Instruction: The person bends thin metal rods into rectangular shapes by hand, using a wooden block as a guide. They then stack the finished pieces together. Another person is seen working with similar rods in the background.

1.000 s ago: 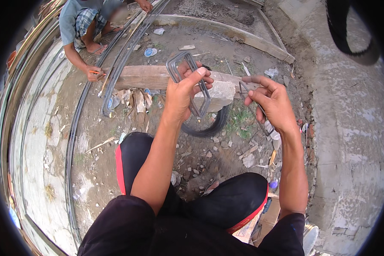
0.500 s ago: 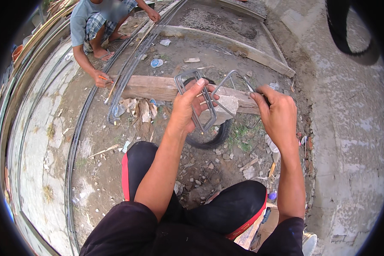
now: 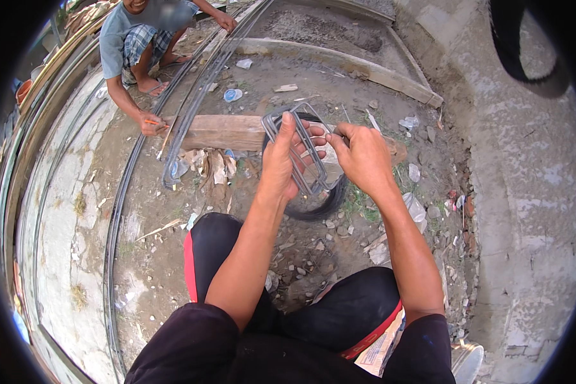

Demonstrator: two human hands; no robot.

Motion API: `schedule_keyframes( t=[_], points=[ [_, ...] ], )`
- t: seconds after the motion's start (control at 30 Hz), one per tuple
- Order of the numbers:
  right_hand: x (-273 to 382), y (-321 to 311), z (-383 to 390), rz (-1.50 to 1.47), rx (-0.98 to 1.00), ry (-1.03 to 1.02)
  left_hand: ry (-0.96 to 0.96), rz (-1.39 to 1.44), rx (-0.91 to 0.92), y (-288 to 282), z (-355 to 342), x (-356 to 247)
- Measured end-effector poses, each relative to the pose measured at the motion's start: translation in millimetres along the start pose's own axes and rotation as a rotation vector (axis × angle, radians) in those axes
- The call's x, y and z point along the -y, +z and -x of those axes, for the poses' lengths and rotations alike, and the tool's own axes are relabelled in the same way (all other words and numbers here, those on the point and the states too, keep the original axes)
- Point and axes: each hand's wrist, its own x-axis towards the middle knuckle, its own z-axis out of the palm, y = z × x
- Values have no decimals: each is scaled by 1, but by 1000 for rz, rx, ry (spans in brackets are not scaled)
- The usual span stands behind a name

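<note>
My left hand [image 3: 280, 161] is closed around a small bunch of rectangular steel rebar stirrups [image 3: 321, 171], its thumb pressed over their near side and its fingers behind. The stirrups stand tilted above a wooden beam [image 3: 224, 132]. Close on the right, my right hand [image 3: 367, 155] pinches the right edge of a stirrup at the bunch, thumb against forefinger; its other fingers are curled in. Behind and below the stirrups lies a coil of thin black wire [image 3: 331, 206], partly hidden by my hands.
At the upper left a person [image 3: 144, 41] squats, holding an orange marking tool [image 3: 152, 121] beside long steel bars [image 3: 201, 86]. A wooden form board [image 3: 339, 67] edges grey mix beyond. Paper scraps [image 3: 219, 165], stones and plastic litter the ground; a concrete strip [image 3: 525, 224] runs along the right.
My right hand has moved left, bringing its separate stirrup against the bunch in my left hand. The squatting person has shifted slightly.
</note>
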Motion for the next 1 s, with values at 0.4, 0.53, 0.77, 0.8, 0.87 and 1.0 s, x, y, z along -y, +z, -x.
schedule_keyframes(
  t=[0.4, 0.53, 0.77, 0.8, 0.87, 1.0],
  points=[
    [21, 6, 30, 209, -84, -158, 33, -24, -196, 4, -3, 13],
    [28, 8, 37, 116, -111, -212, 21, -13, -227, 1, -4, 19],
    [20, -25, 34, 151, -292, -152, -71, 130, -267, -4, -7, 22],
    [18, -27, 33, 188, -353, -161, -71, 133, -257, -3, -6, 23],
    [24, -15, 35, 210, -290, -246, -68, 129, -235, 1, -4, 23],
    [23, 18, 39, 177, -98, -264, -37, 95, -161, 12, -4, 33]
  ],
)
